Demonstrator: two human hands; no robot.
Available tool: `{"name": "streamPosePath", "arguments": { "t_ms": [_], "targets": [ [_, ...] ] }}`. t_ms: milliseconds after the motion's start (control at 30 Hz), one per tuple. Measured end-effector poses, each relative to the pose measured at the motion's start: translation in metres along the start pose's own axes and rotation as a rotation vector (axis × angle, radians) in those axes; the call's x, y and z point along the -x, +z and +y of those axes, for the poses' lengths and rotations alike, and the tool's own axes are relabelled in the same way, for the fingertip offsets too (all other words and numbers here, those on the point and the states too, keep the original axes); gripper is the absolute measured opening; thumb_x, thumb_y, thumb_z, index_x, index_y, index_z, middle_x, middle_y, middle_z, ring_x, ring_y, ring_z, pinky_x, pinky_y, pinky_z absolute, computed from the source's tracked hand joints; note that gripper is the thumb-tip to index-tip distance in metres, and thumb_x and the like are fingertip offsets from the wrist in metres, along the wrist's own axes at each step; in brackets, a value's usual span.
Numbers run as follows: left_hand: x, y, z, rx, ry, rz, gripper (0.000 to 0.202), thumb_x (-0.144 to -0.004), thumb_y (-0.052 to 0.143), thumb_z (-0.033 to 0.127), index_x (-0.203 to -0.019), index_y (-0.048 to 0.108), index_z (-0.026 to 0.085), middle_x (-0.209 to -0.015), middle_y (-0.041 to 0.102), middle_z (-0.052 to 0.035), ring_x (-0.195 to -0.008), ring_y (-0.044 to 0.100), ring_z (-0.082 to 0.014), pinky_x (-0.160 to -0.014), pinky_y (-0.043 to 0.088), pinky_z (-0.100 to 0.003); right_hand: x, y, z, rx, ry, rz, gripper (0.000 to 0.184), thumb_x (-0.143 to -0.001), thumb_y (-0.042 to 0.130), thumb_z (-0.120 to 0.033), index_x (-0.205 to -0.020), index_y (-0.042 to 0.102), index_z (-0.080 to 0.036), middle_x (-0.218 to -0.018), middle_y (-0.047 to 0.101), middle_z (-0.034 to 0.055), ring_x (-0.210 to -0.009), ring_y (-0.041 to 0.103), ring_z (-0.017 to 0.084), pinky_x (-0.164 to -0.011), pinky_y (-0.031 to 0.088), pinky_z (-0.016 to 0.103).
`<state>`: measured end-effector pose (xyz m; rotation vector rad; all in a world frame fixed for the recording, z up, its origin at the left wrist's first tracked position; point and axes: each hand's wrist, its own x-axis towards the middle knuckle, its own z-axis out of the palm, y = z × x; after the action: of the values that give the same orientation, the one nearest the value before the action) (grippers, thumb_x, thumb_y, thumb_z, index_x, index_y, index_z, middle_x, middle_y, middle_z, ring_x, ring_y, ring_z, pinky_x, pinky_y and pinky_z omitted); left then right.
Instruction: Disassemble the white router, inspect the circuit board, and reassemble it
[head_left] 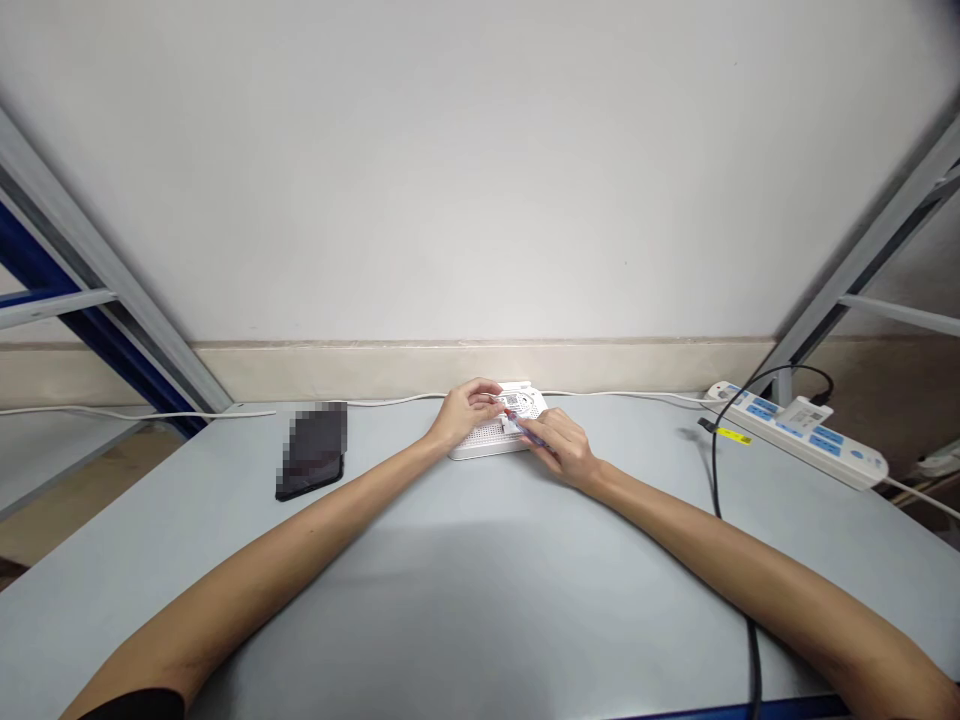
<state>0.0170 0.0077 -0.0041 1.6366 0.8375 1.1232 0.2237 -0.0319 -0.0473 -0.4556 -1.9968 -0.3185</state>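
A white router-like device [487, 447] with many small vent holes lies on the grey table near the wall. A label and a coiled pale cable show on its upper part. In my right hand [564, 446] is a slim tool [529, 432] with a bluish, see-through handle, its reddish tip pointing up and left over the device. My left hand [463, 416] is at the device's left side, fingers bent and thumb close to the tool's tip. What lies between those fingers is too small to make out.
A dark phone [313, 455], partly pixelated, lies left of my left forearm. On the right is a white power strip [799, 430] with a white adapter [805, 416] plugged in. A black cable [715, 470] with a yellow tag passes under my right forearm. Metal frame posts flank the table [480, 600].
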Motion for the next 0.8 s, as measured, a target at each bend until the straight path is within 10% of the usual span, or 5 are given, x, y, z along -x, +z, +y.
{"name": "streamPosePath", "arguments": {
  "t_ms": [800],
  "targets": [
    [0.0030,-0.0014,0.0028,0.024,-0.087,0.004,0.042,-0.068,0.079,0.036,-0.100,0.061,0.016,-0.090,0.071,-0.0080,-0.092,0.069,-0.0237,-0.081,0.053,-0.035,-0.0046,-0.0004,-0.0012,0.004,0.027,-0.066,0.035,-0.092,0.053,-0.018,-0.127,0.053,-0.017,-0.082,0.062,0.0064,-0.077,0.055,0.018,-0.074,0.046,0.033]
  ]
}}
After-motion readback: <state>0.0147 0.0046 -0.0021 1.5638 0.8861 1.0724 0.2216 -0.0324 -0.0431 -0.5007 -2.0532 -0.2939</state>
